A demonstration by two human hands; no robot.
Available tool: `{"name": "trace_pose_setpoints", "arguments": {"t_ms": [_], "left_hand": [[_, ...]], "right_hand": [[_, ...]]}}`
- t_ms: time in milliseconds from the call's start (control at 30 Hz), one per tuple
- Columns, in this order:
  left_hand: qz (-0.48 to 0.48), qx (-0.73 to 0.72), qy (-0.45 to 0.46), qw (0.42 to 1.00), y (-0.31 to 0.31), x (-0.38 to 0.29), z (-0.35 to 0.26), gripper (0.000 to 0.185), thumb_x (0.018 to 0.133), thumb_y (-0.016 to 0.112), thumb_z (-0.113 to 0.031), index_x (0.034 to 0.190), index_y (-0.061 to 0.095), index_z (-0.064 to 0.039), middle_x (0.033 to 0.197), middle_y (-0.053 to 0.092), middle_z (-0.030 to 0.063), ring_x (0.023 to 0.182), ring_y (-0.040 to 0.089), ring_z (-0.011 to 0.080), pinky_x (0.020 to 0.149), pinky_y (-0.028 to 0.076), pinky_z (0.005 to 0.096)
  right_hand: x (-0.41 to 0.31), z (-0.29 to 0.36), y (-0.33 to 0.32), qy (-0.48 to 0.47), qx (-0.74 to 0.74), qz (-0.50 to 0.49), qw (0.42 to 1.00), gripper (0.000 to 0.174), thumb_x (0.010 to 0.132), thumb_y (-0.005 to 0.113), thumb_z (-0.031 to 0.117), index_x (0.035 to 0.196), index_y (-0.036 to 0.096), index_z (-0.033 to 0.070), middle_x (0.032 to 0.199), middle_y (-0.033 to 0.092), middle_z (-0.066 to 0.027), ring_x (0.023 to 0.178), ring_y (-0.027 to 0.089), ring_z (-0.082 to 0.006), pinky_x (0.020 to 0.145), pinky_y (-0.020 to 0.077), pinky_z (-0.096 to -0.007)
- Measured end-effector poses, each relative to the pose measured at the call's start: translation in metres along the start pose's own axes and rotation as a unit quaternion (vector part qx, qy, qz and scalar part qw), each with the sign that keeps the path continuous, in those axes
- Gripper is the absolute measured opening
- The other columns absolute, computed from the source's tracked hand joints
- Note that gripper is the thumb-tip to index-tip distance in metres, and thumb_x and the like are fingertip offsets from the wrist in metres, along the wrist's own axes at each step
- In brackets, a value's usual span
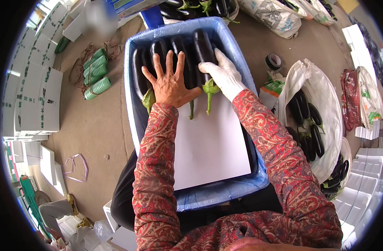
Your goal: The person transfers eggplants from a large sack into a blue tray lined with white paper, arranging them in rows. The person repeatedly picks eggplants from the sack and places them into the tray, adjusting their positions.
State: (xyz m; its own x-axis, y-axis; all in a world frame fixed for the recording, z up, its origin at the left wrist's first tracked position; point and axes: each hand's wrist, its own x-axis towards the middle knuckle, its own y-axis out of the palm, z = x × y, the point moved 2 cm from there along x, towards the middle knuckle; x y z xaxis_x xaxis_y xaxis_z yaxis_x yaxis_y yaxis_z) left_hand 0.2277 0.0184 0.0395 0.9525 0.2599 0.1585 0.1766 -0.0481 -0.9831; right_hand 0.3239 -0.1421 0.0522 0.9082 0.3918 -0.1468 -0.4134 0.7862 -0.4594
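A container lined with blue plastic film (216,200) stands before me. Several dark eggplants lie side by side across its far end, stems towards me. My left hand (171,80), bare with fingers spread, rests flat over the eggplants on the left. My right hand (224,73), in a white knit glove, grips an eggplant (204,47) at the right of the row, thumb across its top and the other fingers mostly hidden along its side. A white sheet (210,147) covers the middle and near part, over more dark contents at its edges.
Open sacks of eggplants (323,125) stand at the right, near a roll of tape (273,61). Green ribbed rolls (97,88) lie on the floor at the left, before stacked white boxes (37,97). Another person's leg (55,210) shows at the lower left.
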Motion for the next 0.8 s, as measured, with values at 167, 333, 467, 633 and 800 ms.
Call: {"name": "trace_pose_setpoints", "arguments": {"t_ms": [167, 333, 467, 633, 800], "left_hand": [[-0.042, -0.005, 0.026, 0.999, -0.001, -0.001, -0.001, 0.125, 0.062, 0.083, -0.066, 0.165, 0.029, -0.022, 0.169, 0.028, 0.0131, 0.158, 0.009, 0.0496, 0.115, 0.001, 0.0826], [0.095, 0.074, -0.024, 0.992, -0.009, 0.012, -0.007, 0.13, 0.061, 0.087, -0.057, 0.168, 0.021, -0.024, 0.175, 0.018, 0.0104, 0.159, 0.002, 0.0475, 0.115, -0.004, 0.0791], [0.022, -0.02, 0.125, 0.992, -0.007, 0.035, -0.033, 0.131, 0.057, 0.091, -0.054, 0.167, 0.026, -0.024, 0.175, 0.019, 0.0041, 0.161, 0.009, 0.0418, 0.118, 0.003, 0.0771], [0.036, 0.003, 0.11, 0.993, 0.011, 0.04, -0.035, 0.128, 0.058, 0.09, -0.049, 0.166, 0.028, -0.024, 0.173, 0.025, 0.0062, 0.16, 0.017, 0.0393, 0.12, 0.006, 0.0743], [0.025, -0.035, 0.164, 0.986, 0.014, 0.043, -0.025, 0.122, 0.059, 0.089, -0.032, 0.165, 0.03, -0.021, 0.172, 0.028, 0.0087, 0.159, 0.019, 0.0361, 0.124, 0.01, 0.066]], "right_hand": [[0.013, -0.002, 0.024, -0.026, -0.199, -0.053, 0.978, 0.084, 0.088, 0.071, 0.039, 0.157, 0.036, 0.005, 0.144, 0.05, -0.0255, 0.132, 0.053, -0.0439, 0.109, 0.047, -0.0522], [0.015, -0.009, 0.025, -0.062, -0.182, -0.084, 0.978, 0.066, 0.089, 0.07, 0.036, 0.139, 0.047, 0.0, 0.124, 0.06, -0.0236, 0.114, 0.061, -0.0433, 0.097, 0.0522, -0.0522], [0.016, 0.015, 0.006, -0.083, -0.278, -0.062, 0.955, 0.058, 0.091, 0.068, 0.037, 0.129, 0.058, -0.005, 0.111, 0.065, -0.0195, 0.103, 0.067, -0.0341, 0.086, 0.0565, -0.0452], [0.006, -0.015, -0.169, -0.293, -0.001, -0.038, 0.955, 0.051, 0.092, 0.071, 0.048, 0.13, 0.073, 0.014, 0.118, 0.076, -0.01, 0.11, 0.072, -0.0219, 0.098, 0.0554, -0.0328], [-0.05, -0.186, -0.367, 0.031, -0.217, -0.197, 0.955, 0.046, 0.097, 0.06, 0.038, 0.122, 0.068, 0.001, 0.111, 0.074, -0.019, 0.102, 0.071, -0.0321, 0.092, 0.0554, -0.0424]]}}
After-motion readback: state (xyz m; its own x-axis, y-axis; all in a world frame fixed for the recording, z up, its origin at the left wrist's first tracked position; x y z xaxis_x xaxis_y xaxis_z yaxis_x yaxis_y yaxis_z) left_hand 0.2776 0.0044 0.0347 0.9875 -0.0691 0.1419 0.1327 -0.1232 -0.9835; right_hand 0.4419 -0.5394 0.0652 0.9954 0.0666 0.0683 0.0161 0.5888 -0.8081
